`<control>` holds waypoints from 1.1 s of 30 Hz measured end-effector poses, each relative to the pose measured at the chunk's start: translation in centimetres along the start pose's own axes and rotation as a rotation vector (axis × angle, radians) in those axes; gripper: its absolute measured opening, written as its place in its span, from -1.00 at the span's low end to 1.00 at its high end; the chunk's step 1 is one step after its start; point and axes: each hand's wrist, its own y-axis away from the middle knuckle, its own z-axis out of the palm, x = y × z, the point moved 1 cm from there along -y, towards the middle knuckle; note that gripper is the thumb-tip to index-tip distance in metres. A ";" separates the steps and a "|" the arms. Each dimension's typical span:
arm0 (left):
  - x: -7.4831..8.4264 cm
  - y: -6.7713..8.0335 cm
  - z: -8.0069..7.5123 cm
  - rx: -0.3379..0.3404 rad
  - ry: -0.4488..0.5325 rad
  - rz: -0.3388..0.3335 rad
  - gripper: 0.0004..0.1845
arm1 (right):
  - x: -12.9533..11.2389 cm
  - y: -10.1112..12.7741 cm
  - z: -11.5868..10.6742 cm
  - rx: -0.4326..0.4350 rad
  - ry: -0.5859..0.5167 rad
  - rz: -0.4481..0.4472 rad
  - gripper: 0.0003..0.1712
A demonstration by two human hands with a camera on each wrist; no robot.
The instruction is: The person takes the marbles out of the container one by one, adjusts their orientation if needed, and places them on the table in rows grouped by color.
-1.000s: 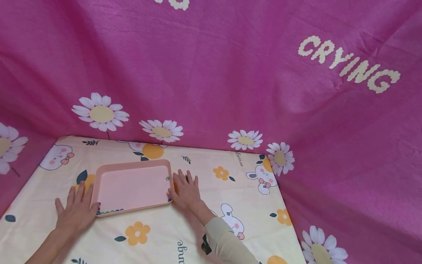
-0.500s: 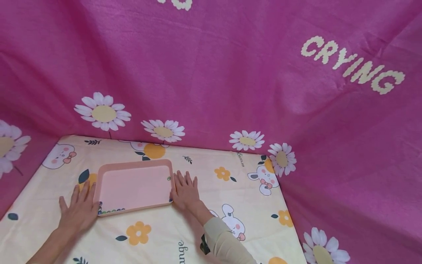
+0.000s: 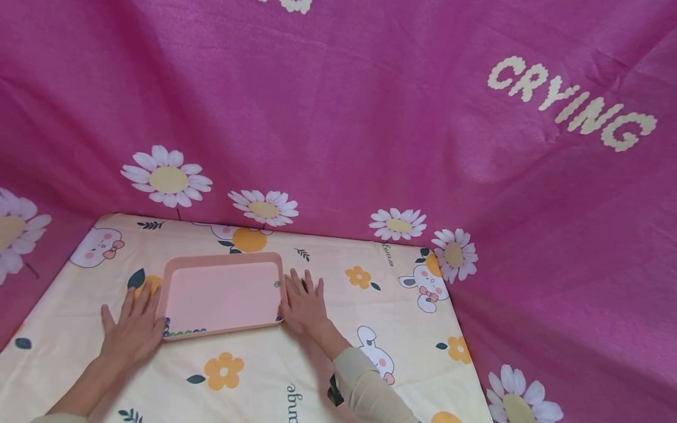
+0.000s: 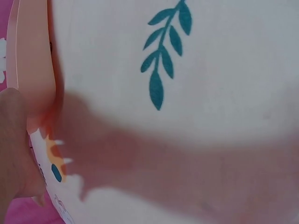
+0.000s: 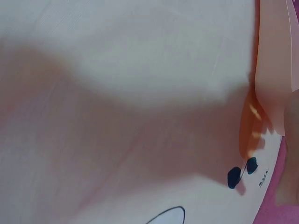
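Smooth rectangular pink tray, round-cornered, between flat hands.

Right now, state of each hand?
Left hand: open, fingers straight, flat on the cloth against the left edge of the pink tray, holding nothing.
Right hand: open, flat beside the tray's right edge, holding nothing.

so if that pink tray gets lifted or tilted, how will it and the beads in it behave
The pink tray looks like thin, rigid plastic, so it probably lifts flat and light. Its small beads are gathered along the near rim, so they would likely roll with any tilt. The low rim may let some escape. The left hand and right hand lie flat beside it.
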 end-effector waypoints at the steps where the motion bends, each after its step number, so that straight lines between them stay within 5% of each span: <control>1: 0.1 -0.1 0.0 0.001 -0.002 0.002 -0.27 | 0.1 0.0 0.0 0.009 0.000 -0.002 -0.31; 18: 2.7 -1.5 0.2 0.038 -0.020 0.051 -0.32 | 3.2 1.2 -0.6 0.059 -0.029 0.032 -0.30; 33: 5.5 -3.0 0.4 -0.051 -0.037 0.076 -0.33 | 5.9 2.7 -0.5 0.068 -0.008 0.051 -0.30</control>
